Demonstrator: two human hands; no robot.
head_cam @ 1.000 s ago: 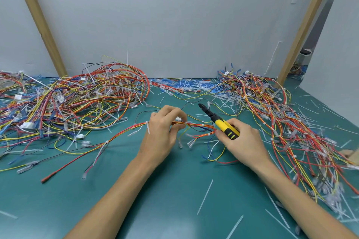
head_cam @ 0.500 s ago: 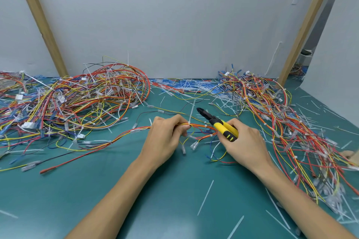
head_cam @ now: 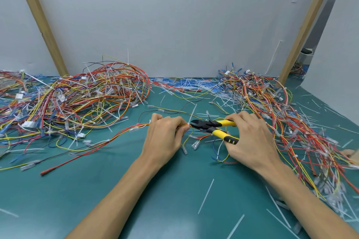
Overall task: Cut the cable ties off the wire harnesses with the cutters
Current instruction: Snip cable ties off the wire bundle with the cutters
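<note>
While the left hand pinches the harness, the right hand gripping the cutters should snip only the tie.

Both bare forearms angle inward toward the cutters. The left hand sits knuckles-up just left of the cutters' tip, fingers curled, pinching a wire harness. The right hand sits at the cutters' right end, fingers and thumb curled round the spread handles.
</note>
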